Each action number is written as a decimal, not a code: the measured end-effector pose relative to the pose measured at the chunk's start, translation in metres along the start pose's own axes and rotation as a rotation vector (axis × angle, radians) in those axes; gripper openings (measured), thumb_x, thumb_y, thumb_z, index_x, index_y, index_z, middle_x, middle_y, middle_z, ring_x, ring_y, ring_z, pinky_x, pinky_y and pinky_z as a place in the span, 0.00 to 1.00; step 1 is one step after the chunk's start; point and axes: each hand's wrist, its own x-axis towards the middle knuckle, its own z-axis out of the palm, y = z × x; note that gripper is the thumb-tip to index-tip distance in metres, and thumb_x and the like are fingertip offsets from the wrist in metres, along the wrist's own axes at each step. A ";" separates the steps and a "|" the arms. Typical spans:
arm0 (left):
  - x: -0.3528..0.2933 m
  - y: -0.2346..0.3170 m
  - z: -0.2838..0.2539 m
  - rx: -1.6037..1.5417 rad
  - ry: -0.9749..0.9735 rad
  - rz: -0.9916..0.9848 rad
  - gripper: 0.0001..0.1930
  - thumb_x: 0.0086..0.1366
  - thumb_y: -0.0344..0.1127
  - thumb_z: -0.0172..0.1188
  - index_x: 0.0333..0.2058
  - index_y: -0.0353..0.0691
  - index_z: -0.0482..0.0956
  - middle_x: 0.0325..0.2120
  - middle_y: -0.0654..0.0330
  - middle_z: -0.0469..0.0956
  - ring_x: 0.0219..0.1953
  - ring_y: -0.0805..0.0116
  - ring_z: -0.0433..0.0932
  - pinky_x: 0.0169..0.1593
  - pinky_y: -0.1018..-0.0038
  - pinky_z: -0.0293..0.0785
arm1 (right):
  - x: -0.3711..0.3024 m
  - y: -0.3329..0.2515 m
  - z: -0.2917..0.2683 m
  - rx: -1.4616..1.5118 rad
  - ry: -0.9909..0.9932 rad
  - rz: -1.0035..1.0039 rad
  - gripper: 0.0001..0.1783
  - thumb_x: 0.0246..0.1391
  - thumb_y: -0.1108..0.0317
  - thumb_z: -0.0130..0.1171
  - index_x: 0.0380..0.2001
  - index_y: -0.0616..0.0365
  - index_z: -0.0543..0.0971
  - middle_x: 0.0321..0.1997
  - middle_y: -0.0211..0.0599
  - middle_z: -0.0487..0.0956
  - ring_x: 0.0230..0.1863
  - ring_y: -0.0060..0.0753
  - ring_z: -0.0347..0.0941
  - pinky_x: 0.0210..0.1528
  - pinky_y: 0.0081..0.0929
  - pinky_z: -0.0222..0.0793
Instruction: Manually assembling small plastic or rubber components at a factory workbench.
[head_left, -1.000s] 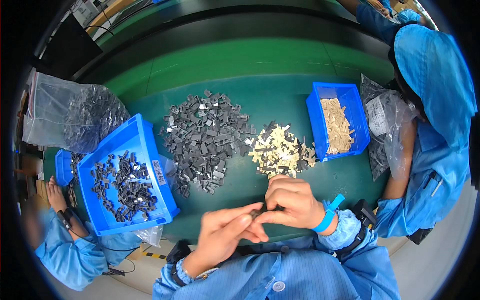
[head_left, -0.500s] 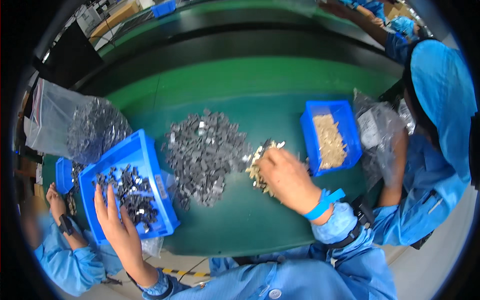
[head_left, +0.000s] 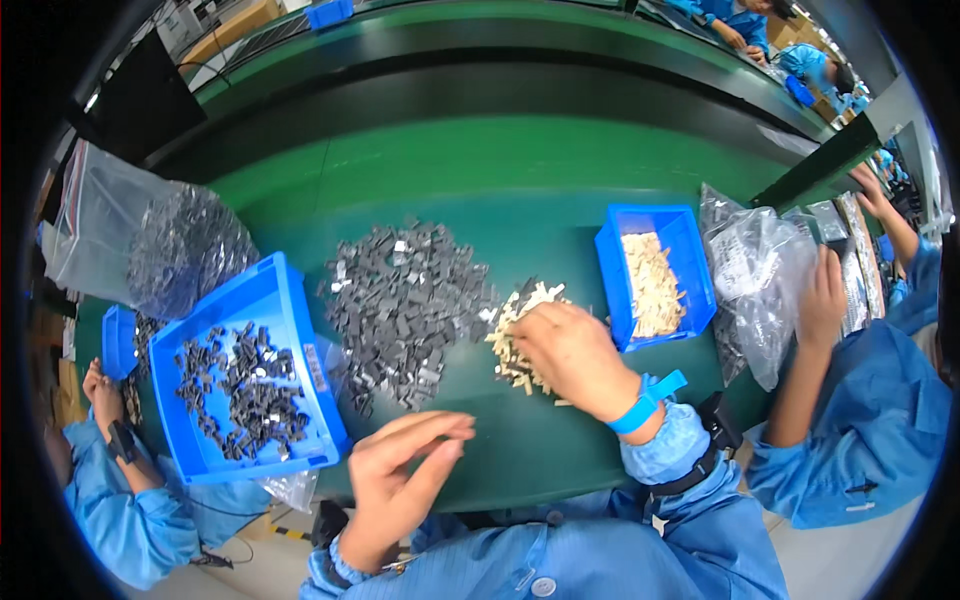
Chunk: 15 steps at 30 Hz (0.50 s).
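My right hand (head_left: 575, 360) rests over a small pile of beige pieces (head_left: 512, 365) mixed with a few dark ones. Its fingers are bent together and point down into the pile; whatever is between the tips is hidden. Over the front of the table, my left hand (head_left: 395, 485) hovers with thumb and fingers curved toward each other, slightly apart, and nothing visible between them. Between and beyond the hands spreads a larger heap of small dark grey pieces (head_left: 405, 300). To the left, a large blue bin (head_left: 325, 405) contains more small black pieces.
A smaller blue bin (head_left: 614, 290) of beige pieces stands right of the pile. Clear plastic bags (head_left: 755, 265) lie beyond it, near a co-worker's hand (head_left: 822, 300). At the far left are a bag of dark parts (head_left: 190, 250) and another co-worker's hand (head_left: 103, 395).
My left hand has moved from over the large blue bin rightward to the table's front. My right hand stays at the beige pile. The co-worker at right has leaned back out of the way.
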 end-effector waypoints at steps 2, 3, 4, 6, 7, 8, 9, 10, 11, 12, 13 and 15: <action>0.006 -0.011 0.010 -0.288 -0.058 -0.168 0.11 0.57 0.23 0.52 0.39 0.29 0.75 0.33 0.52 0.77 0.34 0.67 0.77 0.33 0.78 0.75 | -0.002 0.000 -0.006 0.071 0.087 0.004 0.07 0.40 0.74 0.58 0.27 0.60 0.74 0.25 0.39 0.73 0.29 0.43 0.70 0.32 0.35 0.66; 0.007 -0.016 0.012 -0.283 -0.049 -0.175 0.11 0.57 0.23 0.52 0.39 0.29 0.75 0.33 0.52 0.77 0.34 0.67 0.77 0.33 0.78 0.75 | -0.002 -0.002 -0.008 0.118 0.117 0.024 0.07 0.40 0.75 0.59 0.26 0.60 0.74 0.25 0.39 0.73 0.28 0.42 0.70 0.31 0.33 0.66; 0.008 -0.020 0.014 -0.375 -0.073 -0.266 0.11 0.58 0.24 0.52 0.41 0.30 0.74 0.33 0.52 0.76 0.33 0.67 0.77 0.31 0.78 0.75 | -0.002 -0.004 -0.009 0.163 0.146 0.044 0.07 0.39 0.76 0.60 0.26 0.60 0.74 0.25 0.39 0.73 0.28 0.41 0.70 0.30 0.32 0.66; 0.010 -0.024 0.018 -0.470 -0.100 -0.357 0.12 0.59 0.25 0.52 0.42 0.30 0.73 0.33 0.52 0.76 0.32 0.67 0.77 0.30 0.78 0.75 | -0.006 -0.004 -0.011 0.215 0.151 0.048 0.07 0.38 0.77 0.60 0.25 0.60 0.74 0.26 0.39 0.74 0.28 0.40 0.71 0.30 0.31 0.66; 0.011 -0.025 0.021 -0.523 -0.104 -0.406 0.12 0.59 0.26 0.53 0.42 0.30 0.73 0.33 0.52 0.76 0.31 0.67 0.77 0.30 0.77 0.75 | -0.008 -0.005 -0.013 0.262 0.158 0.052 0.08 0.37 0.78 0.61 0.25 0.60 0.75 0.26 0.38 0.75 0.27 0.38 0.71 0.29 0.29 0.66; 0.011 -0.026 0.024 -0.574 -0.106 -0.457 0.12 0.59 0.27 0.53 0.41 0.31 0.73 0.32 0.52 0.76 0.30 0.68 0.77 0.29 0.77 0.76 | -0.010 -0.007 -0.015 0.266 0.157 0.053 0.08 0.37 0.78 0.61 0.25 0.60 0.75 0.26 0.38 0.75 0.27 0.38 0.71 0.29 0.29 0.66; 0.012 -0.028 0.028 -0.587 -0.103 -0.478 0.12 0.59 0.28 0.53 0.42 0.31 0.73 0.33 0.52 0.76 0.30 0.68 0.77 0.29 0.78 0.76 | -0.011 -0.010 -0.018 0.283 0.179 0.021 0.08 0.36 0.78 0.61 0.24 0.60 0.75 0.26 0.38 0.75 0.27 0.37 0.71 0.30 0.28 0.66; 0.013 -0.027 0.031 -0.586 -0.101 -0.481 0.12 0.59 0.28 0.53 0.42 0.31 0.73 0.33 0.52 0.76 0.30 0.68 0.77 0.29 0.78 0.76 | -0.012 -0.013 -0.021 0.300 0.201 -0.013 0.08 0.36 0.78 0.61 0.24 0.60 0.75 0.26 0.37 0.75 0.28 0.36 0.72 0.30 0.28 0.67; 0.013 -0.027 0.034 -0.580 -0.098 -0.479 0.13 0.59 0.29 0.53 0.42 0.31 0.73 0.33 0.52 0.76 0.29 0.68 0.77 0.28 0.78 0.75 | -0.014 -0.017 -0.023 0.302 0.199 -0.009 0.08 0.36 0.78 0.61 0.24 0.60 0.75 0.26 0.37 0.75 0.28 0.36 0.72 0.30 0.28 0.67; 0.014 -0.027 0.036 -0.573 -0.094 -0.477 0.13 0.60 0.30 0.53 0.42 0.31 0.73 0.33 0.52 0.76 0.29 0.68 0.77 0.28 0.79 0.75 | -0.016 -0.020 -0.025 0.319 0.221 -0.077 0.08 0.35 0.78 0.61 0.24 0.59 0.75 0.27 0.35 0.75 0.28 0.35 0.72 0.30 0.28 0.66; 0.014 -0.026 0.036 -0.580 -0.098 -0.459 0.13 0.60 0.30 0.54 0.42 0.31 0.73 0.33 0.52 0.75 0.29 0.68 0.77 0.27 0.79 0.75 | -0.019 -0.024 -0.026 0.336 0.242 -0.146 0.09 0.34 0.78 0.62 0.24 0.59 0.75 0.27 0.34 0.76 0.29 0.35 0.72 0.30 0.27 0.66; 0.013 -0.023 0.039 -0.554 -0.094 -0.381 0.13 0.60 0.30 0.53 0.42 0.30 0.73 0.34 0.52 0.75 0.29 0.68 0.76 0.27 0.79 0.75 | -0.022 -0.032 -0.029 0.310 0.254 -0.204 0.09 0.33 0.77 0.61 0.23 0.59 0.75 0.28 0.33 0.75 0.30 0.34 0.71 0.31 0.28 0.66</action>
